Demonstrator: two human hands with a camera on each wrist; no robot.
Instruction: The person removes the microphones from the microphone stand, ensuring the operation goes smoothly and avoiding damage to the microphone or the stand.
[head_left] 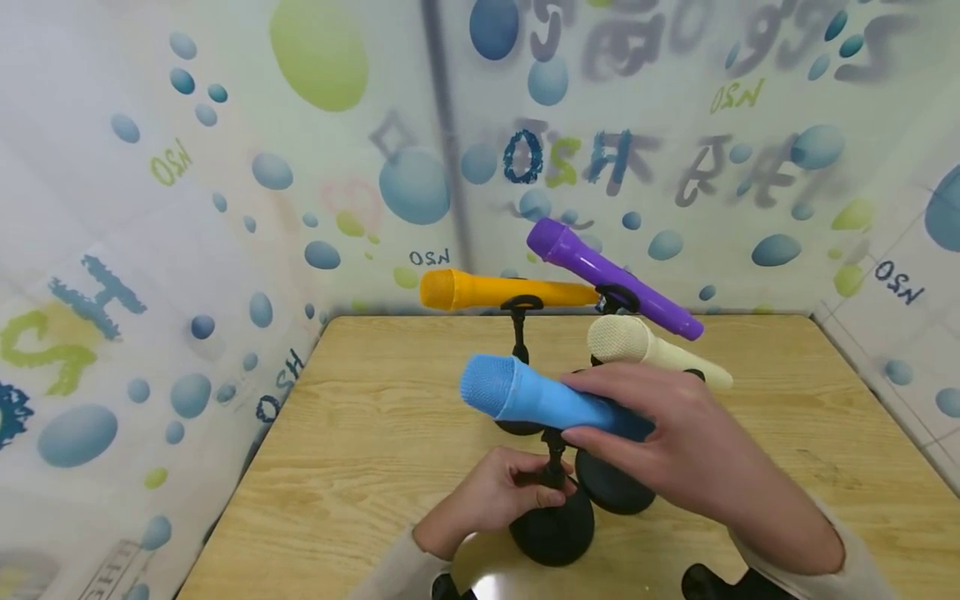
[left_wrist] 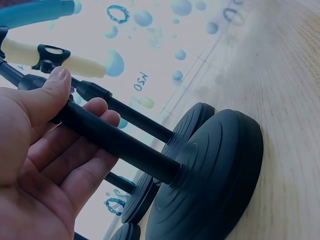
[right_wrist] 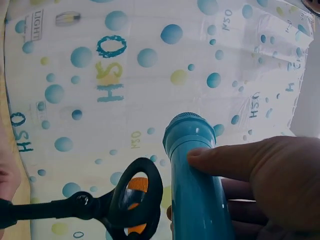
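Microphones (head_left: 652, 302), four from the head: our right hand (head_left: 686, 417) grips the blue microphone (head_left: 536, 396) above the front stand (head_left: 553, 533), our left hand (head_left: 506, 492) its pole (head_left: 555, 457). Left wrist: four bases (left_wrist: 215, 170), our fingers (left_wrist: 87, 177) round one pole. Right wrist: blue microphone beside one clip (right_wrist: 156, 187), apart.

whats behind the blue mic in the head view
The cream mic, orange mic and purple mic. The blue mic and right hand hide much of the cream mic's pole there; the left wrist view shows more of it.
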